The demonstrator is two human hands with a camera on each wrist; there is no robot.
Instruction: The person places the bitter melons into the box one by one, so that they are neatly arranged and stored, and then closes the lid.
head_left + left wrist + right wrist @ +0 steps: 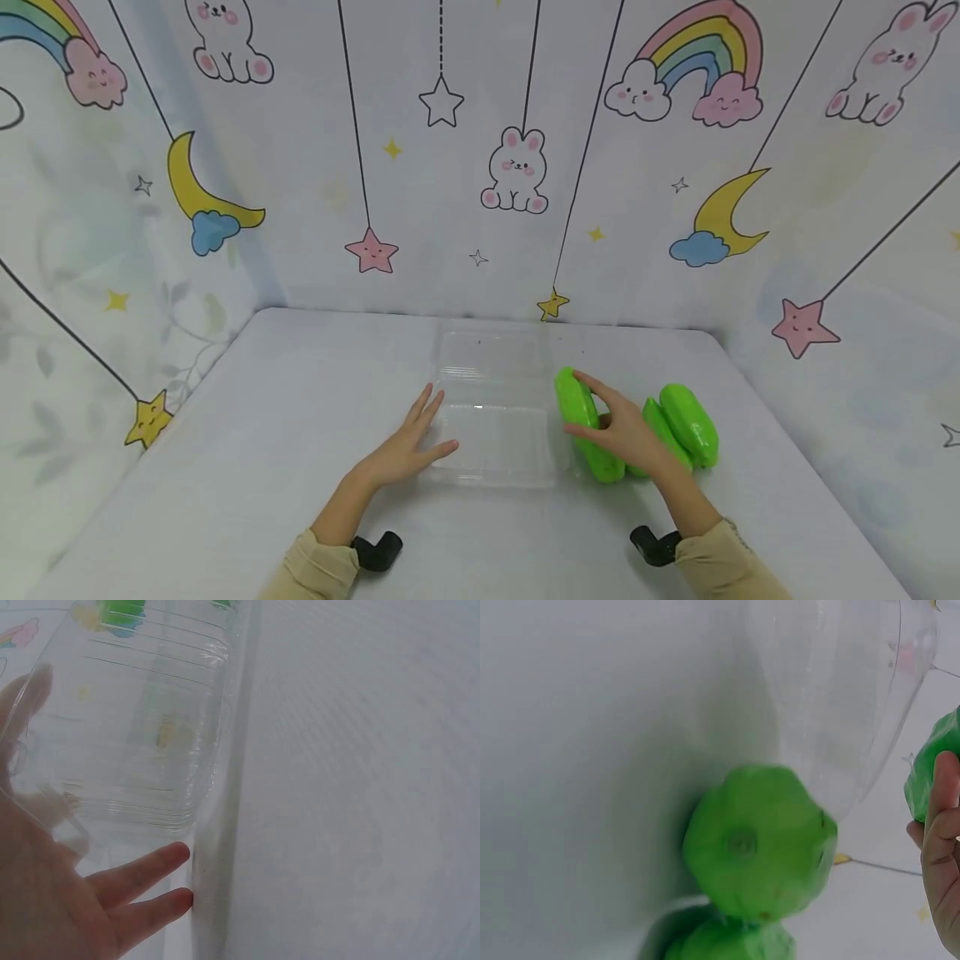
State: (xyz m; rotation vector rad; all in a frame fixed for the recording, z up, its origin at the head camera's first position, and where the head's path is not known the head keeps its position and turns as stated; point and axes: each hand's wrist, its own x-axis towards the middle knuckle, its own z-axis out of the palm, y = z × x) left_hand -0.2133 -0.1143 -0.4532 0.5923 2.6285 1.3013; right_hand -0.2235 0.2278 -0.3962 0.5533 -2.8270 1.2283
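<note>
Green gourd-like piece (574, 398) pinched in your right hand (626, 427).
Long axis roughly fore-and-aft; clear container (495, 446) just left, your left hand (399, 457) alongside, fingers apart.

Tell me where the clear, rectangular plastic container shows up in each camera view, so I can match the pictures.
Head view: the clear, rectangular plastic container lies just below centre.
Left wrist view: the container fills the upper left.
Right wrist view: the container is at upper right, cut off by the top edge.
Shared landmark: bright green, glossy pieces, right of it in the head view.
</note>
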